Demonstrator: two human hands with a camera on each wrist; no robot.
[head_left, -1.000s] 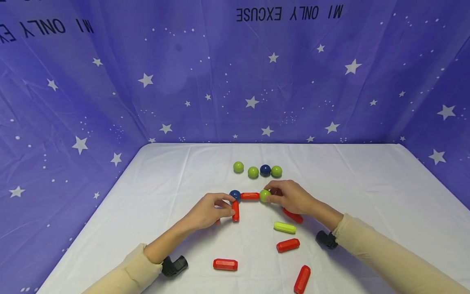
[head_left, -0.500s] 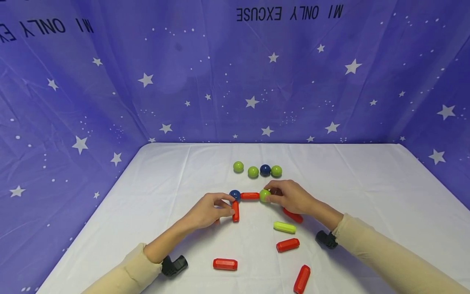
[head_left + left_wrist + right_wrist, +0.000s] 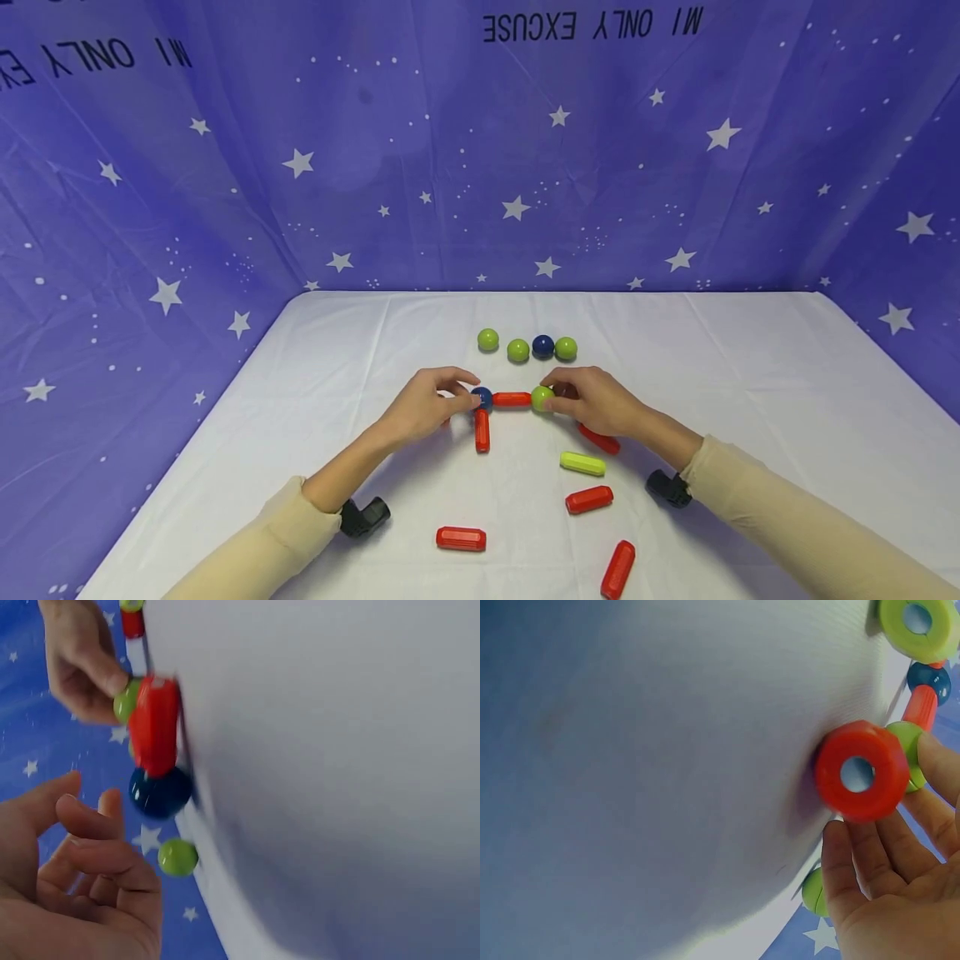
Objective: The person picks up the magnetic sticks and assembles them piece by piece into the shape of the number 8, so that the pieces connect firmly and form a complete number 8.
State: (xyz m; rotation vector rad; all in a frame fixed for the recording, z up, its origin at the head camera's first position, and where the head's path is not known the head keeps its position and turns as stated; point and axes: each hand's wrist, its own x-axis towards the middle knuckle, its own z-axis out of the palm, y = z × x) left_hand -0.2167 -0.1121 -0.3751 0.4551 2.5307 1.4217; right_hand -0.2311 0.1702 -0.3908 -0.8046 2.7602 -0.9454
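Note:
A dark blue ball (image 3: 483,395) joins two red rods in a corner. One rod (image 3: 512,400) runs right to a green ball (image 3: 540,399); the other rod (image 3: 482,432) points toward the person. My right hand (image 3: 597,403) pinches that green ball between thumb and fingers. At the blue ball's left side is my left hand (image 3: 424,407), thumb and forefinger spread, the thumb tip overlapping the ball in the head view. In the left wrist view, a gap shows between its loosely bent fingers (image 3: 109,859) and the blue ball (image 3: 160,792).
Behind the joined pieces sit green balls (image 3: 488,339) and a second blue ball (image 3: 543,347). A red rod (image 3: 599,438) lies under the right wrist, then a yellow rod (image 3: 582,463) and several red rods (image 3: 461,539) nearer the front. White cloth (image 3: 337,358) covers the table.
My left hand has moved off the red rod that points toward the person, shifting slightly up to the blue ball. The right hand stays on the green ball.

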